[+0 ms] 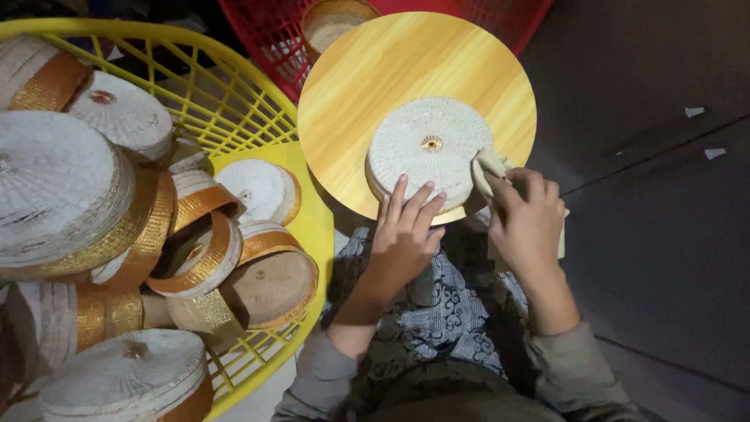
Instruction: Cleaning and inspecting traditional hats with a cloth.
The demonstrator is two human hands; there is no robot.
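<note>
A round white woven lid [428,148] with a small gold stud at its centre lies on a round yellow wooden board [367,86]. My left hand [405,234] rests flat on the lid's near edge, fingers spread. My right hand [525,219] grips a pale, cream-coloured tool or strip [491,167] and presses it against the lid's right side. The lower part of that object is hidden behind my hand.
A yellow plastic basket [226,101] at the left is heaped with white woven lids and gold-banded round boxes [205,258]. A red basket [273,31] with a woven box stands behind the board. Dark floor [656,195] lies to the right. Patterned cloth covers my lap.
</note>
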